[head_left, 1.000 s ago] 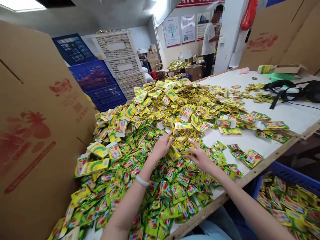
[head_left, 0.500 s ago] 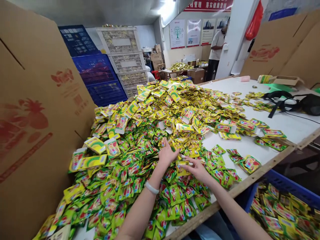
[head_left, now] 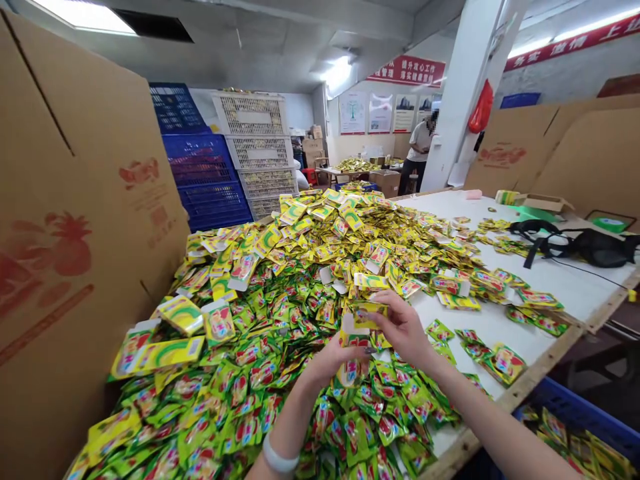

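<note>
My left hand (head_left: 327, 360) is closed round a small yellow and red carton (head_left: 350, 363), which stands upright with its white flap up. Just above the carton's top, my right hand (head_left: 403, 330) pinches a yellow sachet (head_left: 370, 315). Under and around both hands spreads a big heap of green sachets (head_left: 250, 373). Behind it rises a pile of yellow sachets (head_left: 400, 230) with yellow cartons (head_left: 183, 315) among them.
A tall cardboard box (head_left: 100, 200) walls off the left side. Blue crates (head_left: 210, 200) and white crates (head_left: 265, 147) are stacked behind. At the right are a black strap device (head_left: 595, 247) and a blue bin (head_left: 590, 407). A person (head_left: 420, 147) stands far back.
My left hand has come back from the heap and now holds a carton. My right hand has risen above it with a sachet. The view has tilted up.
</note>
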Tool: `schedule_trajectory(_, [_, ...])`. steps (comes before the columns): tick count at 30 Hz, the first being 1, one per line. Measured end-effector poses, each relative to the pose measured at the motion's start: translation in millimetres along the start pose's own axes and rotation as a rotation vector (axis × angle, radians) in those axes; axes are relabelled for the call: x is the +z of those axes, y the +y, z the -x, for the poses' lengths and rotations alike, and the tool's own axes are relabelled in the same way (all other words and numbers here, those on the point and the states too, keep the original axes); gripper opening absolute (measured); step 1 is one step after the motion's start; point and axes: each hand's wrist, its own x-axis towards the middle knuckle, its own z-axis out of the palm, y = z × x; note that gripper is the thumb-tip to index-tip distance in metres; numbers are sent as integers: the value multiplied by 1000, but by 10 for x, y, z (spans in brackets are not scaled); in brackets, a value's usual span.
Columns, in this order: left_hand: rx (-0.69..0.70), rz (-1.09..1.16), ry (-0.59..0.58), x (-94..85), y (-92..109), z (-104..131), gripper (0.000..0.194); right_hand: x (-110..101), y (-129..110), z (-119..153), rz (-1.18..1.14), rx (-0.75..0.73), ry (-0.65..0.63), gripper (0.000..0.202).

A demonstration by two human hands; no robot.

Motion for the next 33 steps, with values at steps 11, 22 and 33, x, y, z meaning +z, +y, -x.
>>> schedule_trajectory(11, [-4, -137, -137, -116, 121, 37, 56, -83, -402, -303, 594, -50, -694, 19])
schedule_trajectory(22, [-38, -155, -208, -148, 65, 40, 74, -141, -276, -227, 350, -143, -725, 18])
schedule_trajectory(33, [-60, -282, -245, -200, -110, -115, 123, -95, 393, 178, 19, 397, -455, 47])
